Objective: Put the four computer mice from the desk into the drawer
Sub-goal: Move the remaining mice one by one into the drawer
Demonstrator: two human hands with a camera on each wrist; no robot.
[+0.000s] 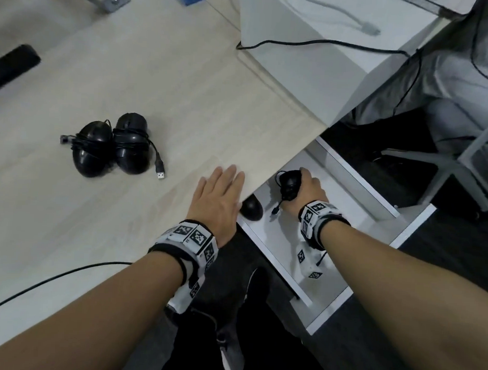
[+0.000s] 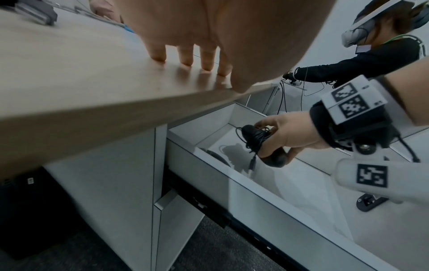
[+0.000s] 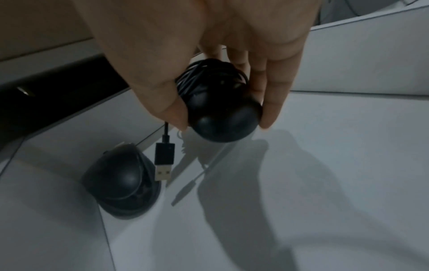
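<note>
My right hand (image 1: 306, 191) pinches a mouse (image 3: 223, 113) low over the drawer (image 1: 348, 172) to drop it, at 3 o'clock from my flat, open left hand (image 1: 219, 196), steadying me on the desk (image 1: 130, 70).

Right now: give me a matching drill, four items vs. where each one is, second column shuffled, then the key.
Items
1. mouse with wrapped cable
2. mouse lying loose
3. pair of mice
4. left hand

Places
A. side by side on the desk
B. flat on the desk edge
C. gripped by the right hand over the drawer
D. on the drawer floor

Pairs: 1-C, 2-D, 3-A, 4-B
</note>
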